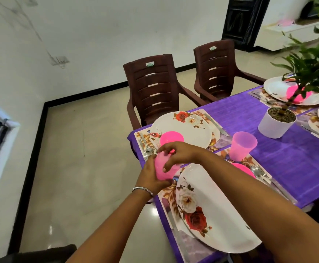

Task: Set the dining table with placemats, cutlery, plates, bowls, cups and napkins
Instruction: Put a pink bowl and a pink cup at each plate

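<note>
Both arms reach forward over the worktop's [268, 118] near corner; the left hand [151, 177] wraps a pink cup [160, 168] from below, its grip curled round it; the right hand [177, 154] pinches the same cup from above, hiding much of it; the cup hangs between two floral plates [193, 130].

Each of the 2 brown chairs carries a small green-and-white label at the top of its backrest, near chair [150, 64] and far chair [213, 48]; the lettering is too blurred to read.
</note>
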